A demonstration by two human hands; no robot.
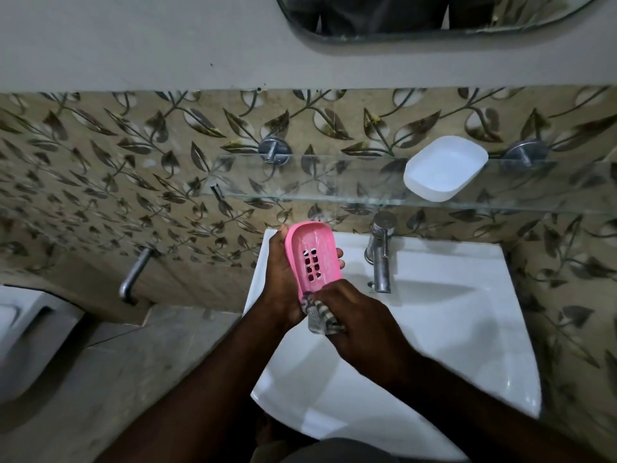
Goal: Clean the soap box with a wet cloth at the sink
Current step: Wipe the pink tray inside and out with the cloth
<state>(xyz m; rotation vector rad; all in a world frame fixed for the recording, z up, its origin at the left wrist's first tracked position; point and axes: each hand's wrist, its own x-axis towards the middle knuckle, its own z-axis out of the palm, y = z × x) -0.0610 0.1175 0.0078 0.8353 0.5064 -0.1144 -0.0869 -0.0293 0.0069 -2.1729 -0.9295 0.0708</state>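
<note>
A pink soap box tray (314,253) with a grid of drain holes is held tilted above the left part of the white sink (450,315). My left hand (283,279) grips it from the left and underneath, fingertips showing at its right edge. My right hand (357,320) holds a grey striped cloth (322,315) bunched against the tray's near end. The white part of the soap box (445,168) lies on the glass shelf above the sink.
A chrome tap (380,255) stands at the back of the sink, right of the tray. The glass shelf (300,175) juts from the leaf-patterned wall. A second tap (137,274) sticks out at left, above a toilet (23,329). A mirror (417,15) hangs above.
</note>
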